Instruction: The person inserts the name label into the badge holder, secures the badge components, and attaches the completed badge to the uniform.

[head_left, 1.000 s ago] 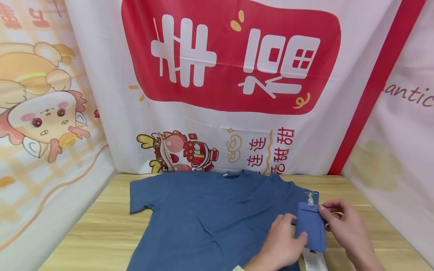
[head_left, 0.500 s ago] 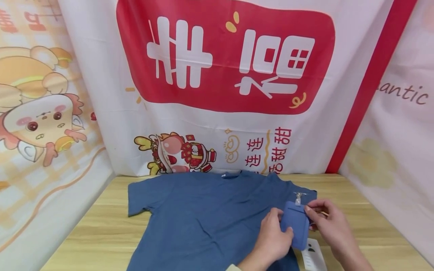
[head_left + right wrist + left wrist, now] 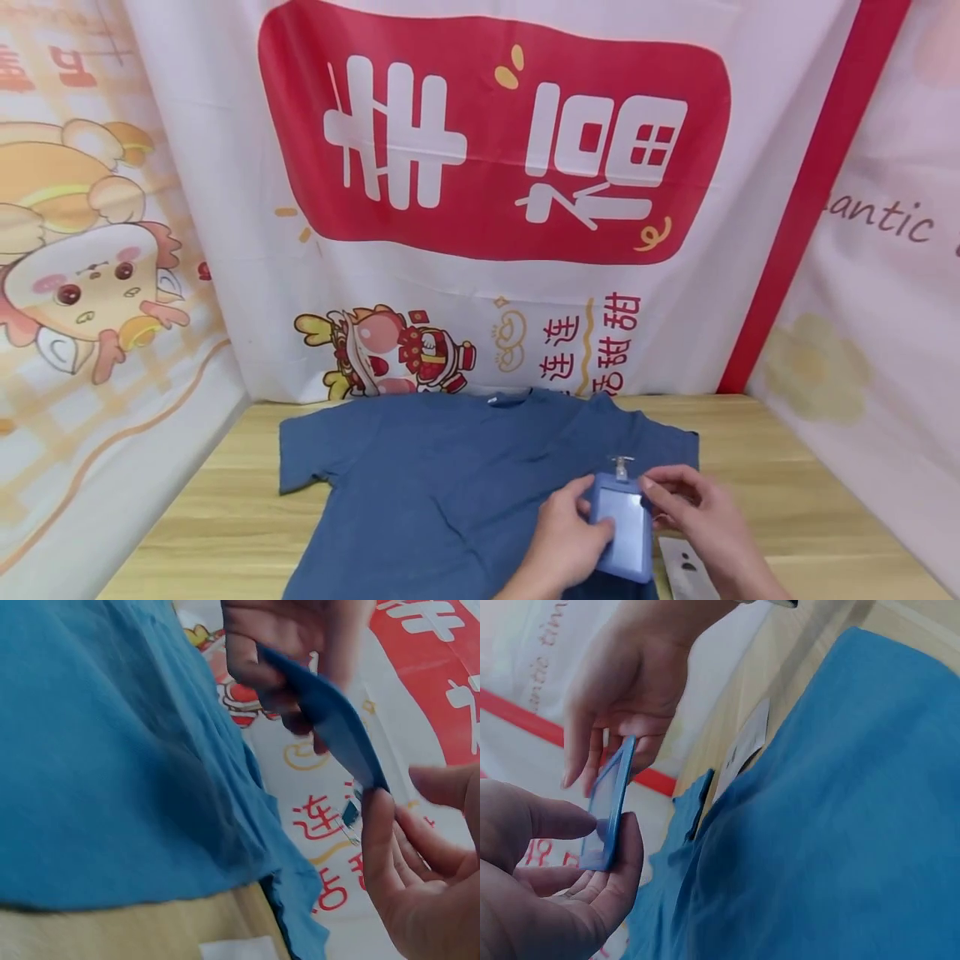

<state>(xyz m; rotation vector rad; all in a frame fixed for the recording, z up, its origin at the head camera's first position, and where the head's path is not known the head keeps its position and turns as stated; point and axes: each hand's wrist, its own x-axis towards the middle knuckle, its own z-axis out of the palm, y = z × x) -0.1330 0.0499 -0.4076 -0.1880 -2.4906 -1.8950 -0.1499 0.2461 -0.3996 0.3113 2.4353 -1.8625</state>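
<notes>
Keep left hand (image 3: pixel 558 542) and right hand (image 3: pixel 693 521) fingers pinched on the blue badge holder (image 3: pixel 621 523) edges, window up, metal clip (image 3: pixel 621 468) just beyond fingertips, above the blue T-shirt (image 3: pixel 450 483).

1. Bright, even light is filling the head view, and the banner (image 3: pixel 495 150) and table (image 3: pixel 780 492) are showing clearly with hardly any shadow.
2. The straight lines are bowing slightly toward the edges of the head view.
3. Both wrist views are looking dimmer and cooler, with a bluish cast.
4. The hands (image 3: pixel 547 900) are blurring softly close to the left wrist lens.
5. The shirt (image 3: pixel 97 765) is smearing out of focus in the right wrist view.
</notes>
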